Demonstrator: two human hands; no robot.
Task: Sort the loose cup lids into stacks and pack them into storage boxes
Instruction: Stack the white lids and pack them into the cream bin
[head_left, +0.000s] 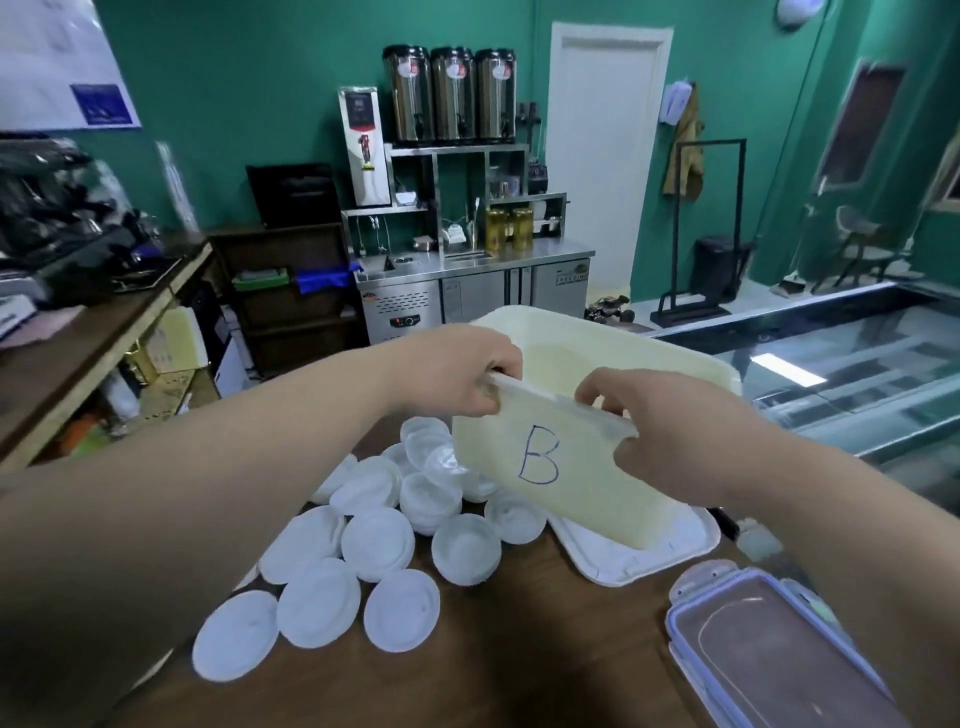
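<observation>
A cream storage box (582, 488) marked with a blue "B" hangs tilted above the brown table, its inside empty as far as I can see. My left hand (467, 371) grips the near rim at its left corner, and my right hand (660, 436) grips the same rim further right. Below and to the left lies a heap of several loose white cup lids (379, 540), some flat, some domed, a few nested. A white box lid (623, 558) lies flat under the box.
A clear clip-lock lid with blue edging (769, 644) lies at the table's near right. A glass-topped counter (841, 374) runs along the right. A wooden counter (78, 358) with clutter stands to the left, and a steel drinks station (467, 270) at the back.
</observation>
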